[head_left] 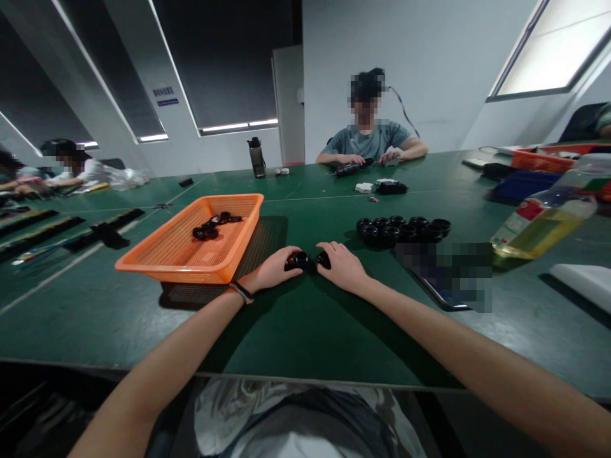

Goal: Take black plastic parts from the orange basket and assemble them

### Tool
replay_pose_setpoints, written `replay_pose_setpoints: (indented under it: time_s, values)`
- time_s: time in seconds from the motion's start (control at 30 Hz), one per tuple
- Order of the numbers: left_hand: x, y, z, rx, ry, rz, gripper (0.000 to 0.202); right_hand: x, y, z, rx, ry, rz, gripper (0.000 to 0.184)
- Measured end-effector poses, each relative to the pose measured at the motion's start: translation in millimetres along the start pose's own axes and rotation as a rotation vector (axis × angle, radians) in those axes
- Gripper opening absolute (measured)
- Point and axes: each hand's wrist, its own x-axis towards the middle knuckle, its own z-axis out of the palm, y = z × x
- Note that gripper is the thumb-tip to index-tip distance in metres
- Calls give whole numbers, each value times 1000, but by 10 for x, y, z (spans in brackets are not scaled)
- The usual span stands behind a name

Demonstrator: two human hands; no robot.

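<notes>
My left hand point(273, 269) and my right hand point(341, 265) meet on the green table point(296, 324), each with fingers curled round a small black part. The left holds a black piece point(296, 260); the right holds another black piece point(323, 259), and the two parts touch or nearly touch between the hands. Left of my hands stands an orange mesh basket point(181, 257) with a few joined black parts point(214, 225) in it. Several black ring-shaped parts point(403, 228) sit in rows behind my right hand.
A dark mat point(267, 238) lies under the basket. A tilted bottle of yellow liquid point(544, 219) and a flat dark device point(446, 280) lie to the right. A person sits across the table with tools; other people work at the far left. Black strips point(71, 235) lie left.
</notes>
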Motion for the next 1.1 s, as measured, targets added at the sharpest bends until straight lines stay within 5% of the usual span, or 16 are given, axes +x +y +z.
replay_pose_setpoints:
  time_s: [0.67,1.1]
  values:
    - [-11,30,-32,-151,64,-28,30,36,121,23,492,83,-38,32]
    - [8,43,19,-85,116,20,31,21,107,58,640,92,-209,30]
